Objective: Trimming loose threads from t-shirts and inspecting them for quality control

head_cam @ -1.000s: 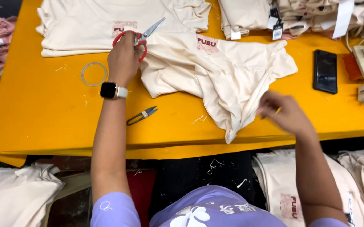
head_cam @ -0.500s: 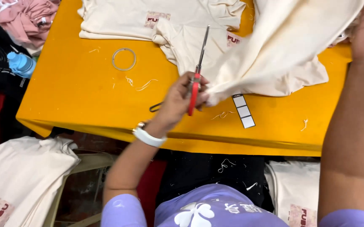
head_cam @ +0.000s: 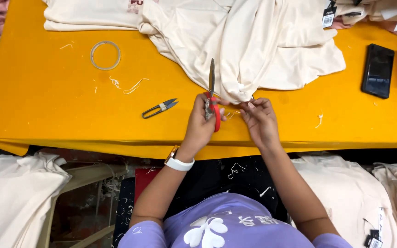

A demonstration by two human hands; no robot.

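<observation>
Scissors, red-handled, frame centre: my left hand closed round them, blades up.
Right hand pinches hem of cream garment just beside. Thread snips left on yellow table; phone upper right.

Yellow table, front edge running across the view. On it: cream garment spread at top centre, folded cream stack at top left, thin ring left of the garment, small thread snips near the front edge, loose thread scraps between ring and snips. Black phone lies at right, well apart from the snips; more tagged cream garments at top right.
</observation>
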